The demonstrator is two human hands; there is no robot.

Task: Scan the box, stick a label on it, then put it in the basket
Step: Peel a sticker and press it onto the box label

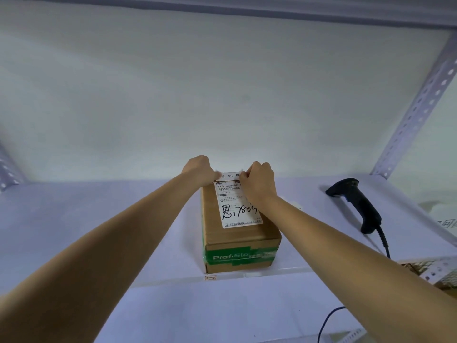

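While the cardboard box (237, 229) lies on the white shelf (99, 219) with its long axis running away from us, green-taped end nearest, we reach both arms straight out over it. At its far edge our left hand (200, 169) and right hand (259, 181) pinch a small white label (230, 175) between them. Right of our right hand lies the barcode scanner (356, 201).

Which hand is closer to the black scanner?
Right. The right hand is on the box's far end, nearer the scanner; the left hand is farther left.
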